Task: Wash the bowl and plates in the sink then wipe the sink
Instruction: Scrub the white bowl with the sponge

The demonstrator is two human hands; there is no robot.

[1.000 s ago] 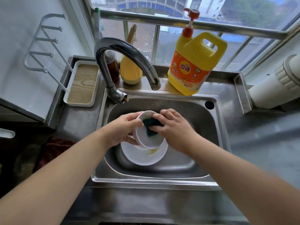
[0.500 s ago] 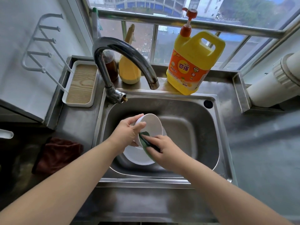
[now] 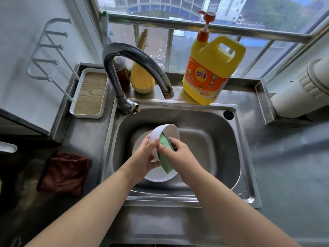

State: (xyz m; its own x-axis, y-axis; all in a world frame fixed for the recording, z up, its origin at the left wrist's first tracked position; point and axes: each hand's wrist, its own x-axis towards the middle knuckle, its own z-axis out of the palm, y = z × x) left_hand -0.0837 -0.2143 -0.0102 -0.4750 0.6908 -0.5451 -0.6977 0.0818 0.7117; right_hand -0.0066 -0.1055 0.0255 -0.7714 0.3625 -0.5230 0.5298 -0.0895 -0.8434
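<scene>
Steel sink (image 3: 229, 139) not yet wiped; a plate (image 3: 160, 176) waits unwashed on its floor. Above it, left hand (image 3: 142, 157) grips the tilted bowl (image 3: 164, 133) while right hand (image 3: 178, 152) pinches a sponge (image 3: 164, 157) against its rim

Soft window (image 3: 178, 8) daylight, bowed edges (wide-angle), sharp

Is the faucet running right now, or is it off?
Off, as far as I can see. No stream falls from the faucet spout, and the sink wall below it shows no water flow.
</scene>
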